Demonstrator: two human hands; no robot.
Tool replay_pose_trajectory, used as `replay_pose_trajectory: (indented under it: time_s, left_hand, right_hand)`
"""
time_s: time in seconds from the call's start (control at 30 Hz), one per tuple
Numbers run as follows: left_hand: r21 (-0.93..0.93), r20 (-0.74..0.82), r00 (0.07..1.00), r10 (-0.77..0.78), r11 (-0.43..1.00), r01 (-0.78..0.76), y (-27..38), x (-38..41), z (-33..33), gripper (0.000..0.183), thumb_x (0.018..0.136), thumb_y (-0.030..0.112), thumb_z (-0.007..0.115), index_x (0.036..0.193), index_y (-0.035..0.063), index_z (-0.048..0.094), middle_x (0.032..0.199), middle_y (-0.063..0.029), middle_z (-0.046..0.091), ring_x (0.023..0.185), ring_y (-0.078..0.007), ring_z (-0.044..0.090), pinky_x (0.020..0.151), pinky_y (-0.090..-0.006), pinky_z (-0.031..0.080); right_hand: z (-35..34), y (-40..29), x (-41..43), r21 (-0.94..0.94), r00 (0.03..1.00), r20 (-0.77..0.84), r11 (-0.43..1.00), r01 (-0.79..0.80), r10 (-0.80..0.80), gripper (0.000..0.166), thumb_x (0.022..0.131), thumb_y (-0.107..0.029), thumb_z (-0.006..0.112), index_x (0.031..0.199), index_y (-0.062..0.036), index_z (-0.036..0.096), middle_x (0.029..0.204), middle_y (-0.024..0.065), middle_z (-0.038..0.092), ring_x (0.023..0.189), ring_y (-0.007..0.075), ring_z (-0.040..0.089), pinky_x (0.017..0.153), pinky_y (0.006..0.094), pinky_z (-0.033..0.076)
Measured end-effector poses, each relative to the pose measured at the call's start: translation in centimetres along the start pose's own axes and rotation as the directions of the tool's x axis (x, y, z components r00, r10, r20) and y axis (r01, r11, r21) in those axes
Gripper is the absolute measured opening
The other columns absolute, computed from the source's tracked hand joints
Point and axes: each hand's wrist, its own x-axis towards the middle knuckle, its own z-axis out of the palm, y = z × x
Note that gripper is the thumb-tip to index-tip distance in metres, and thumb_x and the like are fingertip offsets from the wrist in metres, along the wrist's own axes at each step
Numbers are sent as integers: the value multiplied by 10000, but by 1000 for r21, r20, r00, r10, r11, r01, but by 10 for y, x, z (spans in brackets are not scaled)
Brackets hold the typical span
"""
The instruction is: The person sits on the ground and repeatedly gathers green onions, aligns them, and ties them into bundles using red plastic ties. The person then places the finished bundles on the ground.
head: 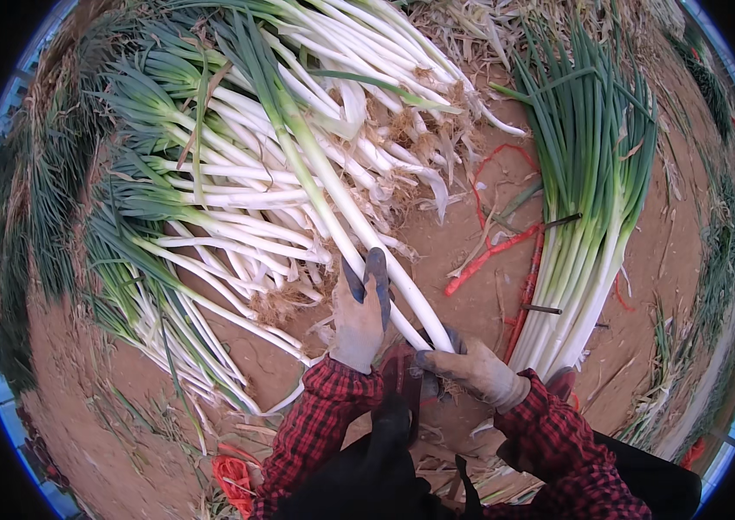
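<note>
Two long Welsh onions slant across the middle, white root ends toward me and green leaves pointing away. My left hand, in a pale work glove with dark fingertips, grips them partway along the white shanks. Around their root ends closes my right hand, gloved the same way. Both hands are above the soil, between a large heap of Welsh onions on the left and a neat bundle of Welsh onions on the right. That bundle lies beside two short dark rods.
Red plastic strapping lies on the bare soil left of the bundle. A tangle of red strapping sits at lower left. Thinner onions lie nearer me on the left. Dry peeled leaves litter the far side.
</note>
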Motion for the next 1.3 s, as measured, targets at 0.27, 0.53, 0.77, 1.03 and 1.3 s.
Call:
replay_pose_trajectory:
  time_s: [0.27,0.53,0.77,1.03,1.3]
  left_hand:
    - [937,117,741,662,173,-303,34,142,-87,226,933,220,575,1044,29,623,1027,-174,644,999,-380,596,885,-462,470]
    - [144,-330,943,54,990,-6,6,154,-103,198,922,232,684,975,58,604,753,-9,602,541,-85,522,473,-244,422]
    - [-77,-471,880,-65,997,33,17,217,-115,340,763,212,824,962,60,594,668,-15,560,476,-116,482,416,-264,378]
    - [-500,-403,915,-15,841,-207,13,134,-86,291,874,133,720,1082,54,533,914,-46,623,751,-168,619,674,-310,551]
    - [-438,20,999,48,899,-34,-51,100,-69,515,1003,327,574,1340,-47,464,837,-35,593,748,-108,583,640,-198,484]
  right_hand:
    - [-1,-88,16,-27,964,-161,977,212,-213,393,896,-204,639,1213,5,538,798,42,641,524,75,532,450,222,404]
    - [-8,-71,41,-201,967,-154,965,171,-204,608,915,-189,602,1451,-37,359,906,70,682,524,93,599,407,223,429]
    - [0,-101,28,-232,949,-139,941,245,-282,741,931,-154,568,1562,-129,179,1018,108,685,587,130,653,413,221,447]
    - [-12,-96,54,-585,843,-142,731,352,-519,619,907,-187,612,1455,-24,376,1061,132,653,835,138,619,718,291,521]
    - [36,-35,65,-607,821,-84,683,407,-564,626,912,-275,611,1414,11,370,1037,246,648,906,297,678,786,416,536]
